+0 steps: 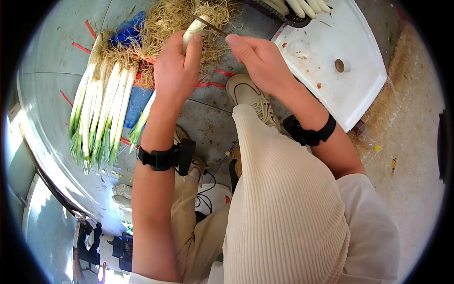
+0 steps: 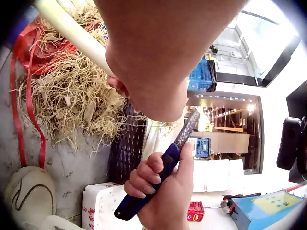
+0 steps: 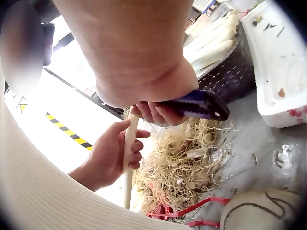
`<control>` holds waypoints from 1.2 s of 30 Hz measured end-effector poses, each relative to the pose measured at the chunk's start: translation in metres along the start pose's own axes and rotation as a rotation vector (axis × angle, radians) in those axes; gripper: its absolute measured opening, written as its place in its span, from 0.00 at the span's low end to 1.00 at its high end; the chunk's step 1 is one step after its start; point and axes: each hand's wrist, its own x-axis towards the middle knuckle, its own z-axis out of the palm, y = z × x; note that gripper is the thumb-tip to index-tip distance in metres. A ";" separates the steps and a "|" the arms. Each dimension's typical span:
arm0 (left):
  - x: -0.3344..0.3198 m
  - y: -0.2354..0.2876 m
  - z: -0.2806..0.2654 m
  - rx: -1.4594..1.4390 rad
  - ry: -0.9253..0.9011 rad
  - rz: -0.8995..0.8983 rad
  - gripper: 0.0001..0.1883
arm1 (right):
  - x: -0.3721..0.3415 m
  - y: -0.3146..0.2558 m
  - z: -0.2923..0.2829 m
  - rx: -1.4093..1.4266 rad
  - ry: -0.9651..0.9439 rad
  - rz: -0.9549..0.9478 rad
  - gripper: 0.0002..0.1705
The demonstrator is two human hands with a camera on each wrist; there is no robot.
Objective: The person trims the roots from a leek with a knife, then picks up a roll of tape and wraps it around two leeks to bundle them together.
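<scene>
My left hand (image 1: pixel 177 68) grips a white leek stalk (image 1: pixel 193 34), its root end pointing away from me; the same stalk (image 3: pixel 129 158) shows in the right wrist view. My right hand (image 1: pixel 260 59) holds a knife with a dark blue handle (image 2: pixel 165 177), its fingers curled round it. The knife's stained blade (image 1: pixel 210 26) lies by the stalk's root end in the head view; whether it touches cannot be told. Behind the hands is a heap of cut-off, tangled roots (image 1: pixel 163 28). Several leeks with roots and green ends (image 1: pixel 101 104) lie at the left.
A dark basket (image 3: pixel 230 67) with white stalks stands beyond the right hand. Beside it is a white foam tray (image 1: pixel 321 61) with scraps and a small round object (image 1: pixel 339 65). Red straps (image 1: pixel 210 85) lie on the floor near a shoe (image 1: pixel 248 94).
</scene>
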 end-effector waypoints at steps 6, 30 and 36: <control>0.001 -0.008 0.008 0.076 0.046 0.143 0.15 | 0.007 -0.005 0.009 -0.186 -0.015 -0.045 0.37; 0.001 0.004 0.000 0.051 -0.021 0.030 0.21 | 0.008 0.003 0.000 -0.237 0.131 -0.021 0.34; 0.001 0.004 0.001 0.029 -0.024 0.025 0.21 | 0.006 0.003 -0.003 -0.242 0.129 -0.052 0.34</control>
